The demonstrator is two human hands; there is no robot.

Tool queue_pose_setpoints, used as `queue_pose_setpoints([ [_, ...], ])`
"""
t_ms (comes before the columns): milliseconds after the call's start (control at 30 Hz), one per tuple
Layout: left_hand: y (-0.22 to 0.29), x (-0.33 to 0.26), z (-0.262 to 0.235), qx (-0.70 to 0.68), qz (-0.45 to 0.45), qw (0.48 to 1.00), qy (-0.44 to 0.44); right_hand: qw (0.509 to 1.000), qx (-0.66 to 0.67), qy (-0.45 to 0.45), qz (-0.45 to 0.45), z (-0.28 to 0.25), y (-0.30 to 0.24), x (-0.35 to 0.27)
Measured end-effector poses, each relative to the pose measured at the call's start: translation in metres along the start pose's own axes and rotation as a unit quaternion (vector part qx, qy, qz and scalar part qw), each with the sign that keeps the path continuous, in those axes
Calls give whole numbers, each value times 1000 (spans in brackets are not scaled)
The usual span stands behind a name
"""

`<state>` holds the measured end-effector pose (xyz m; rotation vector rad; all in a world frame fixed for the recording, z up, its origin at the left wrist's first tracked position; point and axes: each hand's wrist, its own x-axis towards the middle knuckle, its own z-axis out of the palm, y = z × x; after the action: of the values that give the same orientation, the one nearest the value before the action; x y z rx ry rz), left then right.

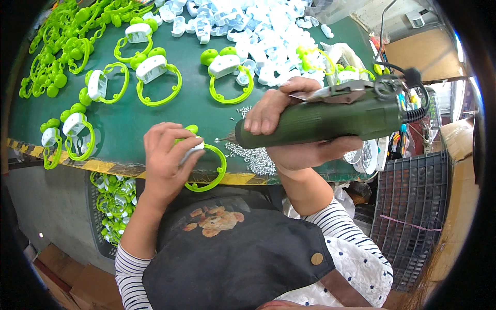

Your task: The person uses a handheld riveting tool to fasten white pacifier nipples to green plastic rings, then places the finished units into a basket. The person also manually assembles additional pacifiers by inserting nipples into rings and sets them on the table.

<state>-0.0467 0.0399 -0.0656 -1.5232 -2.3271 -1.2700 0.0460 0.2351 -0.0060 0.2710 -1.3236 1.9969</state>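
Note:
My left hand (165, 157) presses down on a toy piece (209, 163) made of a lime-green ring and a white body, at the near edge of the green table (155, 116). My right hand (289, 137) grips a dark green electric screwdriver (320, 121), held level. Its tip points left toward the toy piece under my left hand. A small pile of silver screws (253, 157) lies on the table just below the screwdriver's tip.
Several finished green-and-white pieces (155, 77) lie spread over the table. Loose green rings (67, 41) are heaped far left, white shells (263, 26) at the back. A basket with more pieces (113, 206) stands below the table edge, a dark crate (413, 206) to my right.

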Motion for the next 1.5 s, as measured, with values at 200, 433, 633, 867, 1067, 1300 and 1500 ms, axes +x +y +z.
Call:
queue_pose_setpoints([
  [200, 1, 6, 2, -89, -30, 996, 6, 999, 38, -3, -2, 19, 3, 7],
  [433, -4, -1, -2, -42, -22, 999, 28, 995, 84, -49, -4, 26, 16, 8],
  [633, -4, -5, -9, -51, -45, 997, 25, 997, 46, -59, 7, 39, 15, 9],
  [867, -3, -9, -13, -41, -30, 998, 31, 994, 41, -97, 16, 43, 16, 5],
  [1067, -1, -11, -13, -50, -41, 997, 45, 983, -91, -103, 120, 47, 4, 1],
  [1300, -10, -11, -15, -1, -5, 999, 51, 970, -86, -110, 197, 51, 16, -10],
  [1500, -18, -17, -3, -155, -95, 983, 43, 926, -198, -239, 213, 48, 13, 5],
])
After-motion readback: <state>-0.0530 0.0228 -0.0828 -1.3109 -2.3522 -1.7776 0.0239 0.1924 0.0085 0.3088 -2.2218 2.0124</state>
